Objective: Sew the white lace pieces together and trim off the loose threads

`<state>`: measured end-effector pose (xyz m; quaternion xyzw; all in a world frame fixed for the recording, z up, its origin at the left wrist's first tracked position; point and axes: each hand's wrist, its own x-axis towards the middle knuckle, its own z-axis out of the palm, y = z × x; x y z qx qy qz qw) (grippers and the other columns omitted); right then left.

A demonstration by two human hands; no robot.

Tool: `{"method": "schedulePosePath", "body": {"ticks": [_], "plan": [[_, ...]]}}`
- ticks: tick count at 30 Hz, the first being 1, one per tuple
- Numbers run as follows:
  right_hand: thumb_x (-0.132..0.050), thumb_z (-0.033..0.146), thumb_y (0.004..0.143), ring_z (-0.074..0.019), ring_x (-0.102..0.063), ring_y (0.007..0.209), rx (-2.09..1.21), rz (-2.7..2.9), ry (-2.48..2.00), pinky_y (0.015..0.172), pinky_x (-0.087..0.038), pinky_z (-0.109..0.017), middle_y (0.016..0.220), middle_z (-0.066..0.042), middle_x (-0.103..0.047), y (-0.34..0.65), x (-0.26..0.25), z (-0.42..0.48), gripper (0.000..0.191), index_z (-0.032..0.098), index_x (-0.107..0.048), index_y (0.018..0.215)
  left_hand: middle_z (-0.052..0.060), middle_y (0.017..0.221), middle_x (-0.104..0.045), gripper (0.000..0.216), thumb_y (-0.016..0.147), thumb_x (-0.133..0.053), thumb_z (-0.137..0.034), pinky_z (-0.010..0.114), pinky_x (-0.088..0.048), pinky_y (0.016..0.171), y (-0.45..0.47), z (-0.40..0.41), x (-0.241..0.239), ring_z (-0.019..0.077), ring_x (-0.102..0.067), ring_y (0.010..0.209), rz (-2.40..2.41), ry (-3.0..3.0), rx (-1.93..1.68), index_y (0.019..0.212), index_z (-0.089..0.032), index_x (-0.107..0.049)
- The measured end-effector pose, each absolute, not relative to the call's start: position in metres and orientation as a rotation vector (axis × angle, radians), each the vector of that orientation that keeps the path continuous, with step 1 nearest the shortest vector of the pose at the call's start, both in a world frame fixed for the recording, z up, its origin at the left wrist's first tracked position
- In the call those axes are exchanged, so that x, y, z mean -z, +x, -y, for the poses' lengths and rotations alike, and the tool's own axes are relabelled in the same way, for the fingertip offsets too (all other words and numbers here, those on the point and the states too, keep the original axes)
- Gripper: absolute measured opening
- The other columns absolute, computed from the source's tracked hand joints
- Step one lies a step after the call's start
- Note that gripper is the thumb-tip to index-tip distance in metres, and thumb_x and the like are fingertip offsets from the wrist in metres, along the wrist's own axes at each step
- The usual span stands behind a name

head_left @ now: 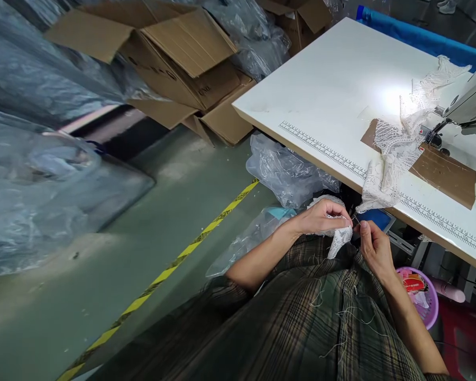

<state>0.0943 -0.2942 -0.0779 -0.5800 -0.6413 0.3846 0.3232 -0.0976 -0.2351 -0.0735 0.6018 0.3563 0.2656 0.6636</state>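
My left hand [327, 217] is closed on a piece of white lace fabric [340, 241], which hangs below the fingers over my lap. Just beside it, my right hand [375, 248] pinches a thin, needle-like thing [356, 219] between thumb and forefinger; whether it is a needle or a thread end I cannot tell. The two hands' fingertips almost meet, below the table's front edge. On the table, a long strip of white lace [394, 153] lies beside the sewing machine [470, 100] and droops over the edge near my hands.
The white table [321, 90] has a printed ruler along its edge. Open cardboard boxes [174, 69] and plastic-wrapped bundles [35, 190] stand left. A clear plastic bag [285, 169] sits under the table, a pink basket [432, 301] to the right. Yellow-black tape [182, 254] crosses the floor.
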Motion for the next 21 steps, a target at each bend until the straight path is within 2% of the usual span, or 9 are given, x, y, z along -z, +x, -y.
{"method": "schedulePosePath", "body": {"ticks": [4,8,11,13,16,18,19,21], "plan": [[-0.031,0.057,0.099,-0.0123,-0.047,0.054,-1.004,1.745,-1.496,0.052,-0.035,-0.025,0.060,0.002,-0.055,0.095,0.075,0.299,0.052,0.021,-0.061,0.078,0.005,0.076,-0.071,0.036,0.073,-0.076,-0.046,0.021,-0.045,0.066,-0.098,0.235,0.072,0.0122,-0.061,0.070,-0.794,1.327,-0.578,0.079,-0.011,-0.074],[-0.036,0.055,0.098,-0.0109,-0.042,0.048,-0.867,1.836,-1.507,0.049,-0.032,-0.024,0.055,0.004,-0.050,0.089,0.074,0.297,0.049,0.021,-0.059,0.072,0.002,0.070,-0.067,0.035,0.072,-0.078,-0.045,0.020,-0.042,0.062,-0.098,0.235,0.071,0.0098,-0.056,0.065,-0.807,1.322,-0.571,0.076,-0.011,-0.073],[-0.037,0.052,0.099,-0.0103,-0.040,0.045,-0.750,1.811,-1.497,0.047,-0.031,-0.024,0.052,0.004,-0.047,0.089,0.068,0.298,0.049,0.021,-0.059,0.068,0.003,0.072,-0.069,0.034,0.072,-0.078,-0.044,0.020,-0.044,0.065,-0.099,0.235,0.073,0.0107,-0.058,0.068,-0.807,1.313,-0.586,0.076,-0.011,-0.074],[-0.037,0.048,0.100,-0.0115,-0.045,0.049,-0.634,1.757,-1.468,0.049,-0.035,-0.024,0.057,0.002,-0.053,0.101,0.056,0.297,0.046,0.020,-0.065,0.076,0.004,0.074,-0.071,0.034,0.071,-0.080,-0.044,0.021,-0.045,0.066,-0.099,0.235,0.076,0.0116,-0.060,0.069,-0.800,1.288,-0.599,0.077,-0.011,-0.075],[-0.041,0.046,0.100,-0.0147,-0.050,0.055,-0.265,1.690,-1.548,0.056,-0.040,-0.029,0.065,-0.002,-0.058,0.139,0.032,0.286,0.043,0.018,-0.073,0.090,0.004,0.071,-0.071,0.036,0.068,-0.082,-0.045,0.020,-0.044,0.061,-0.097,0.234,0.082,0.0109,-0.059,0.065,-0.789,1.214,-0.609,0.076,-0.011,-0.076],[-0.043,0.044,0.100,-0.0202,-0.055,0.064,0.076,1.666,-1.739,0.065,-0.045,-0.036,0.070,-0.007,-0.061,0.166,0.019,0.275,0.043,0.018,-0.075,0.090,0.003,0.068,-0.070,0.036,0.067,-0.084,-0.046,0.020,-0.043,0.059,-0.095,0.234,0.085,0.0100,-0.058,0.061,-0.771,1.150,-0.619,0.075,-0.011,-0.076],[-0.049,0.044,0.098,-0.0262,-0.061,0.079,0.184,1.742,-1.768,0.074,-0.047,-0.043,0.082,-0.012,-0.064,0.176,0.015,0.271,0.037,0.019,-0.076,0.094,0.003,0.068,-0.070,0.037,0.066,-0.085,-0.046,0.020,-0.044,0.060,-0.093,0.234,0.086,0.0099,-0.058,0.061,-0.759,1.116,-0.626,0.075,-0.011,-0.075],[-0.062,0.040,0.091,-0.0383,-0.057,0.110,0.371,1.821,-1.681,0.090,-0.043,-0.057,0.110,-0.020,-0.064,0.180,0.016,0.269,0.028,0.020,-0.075,0.105,0.004,0.068,-0.070,0.038,0.065,-0.086,-0.046,0.020,-0.046,0.061,-0.091,0.234,0.086,0.0105,-0.059,0.062,-0.744,1.051,-0.639,0.074,-0.011,-0.075]]}}
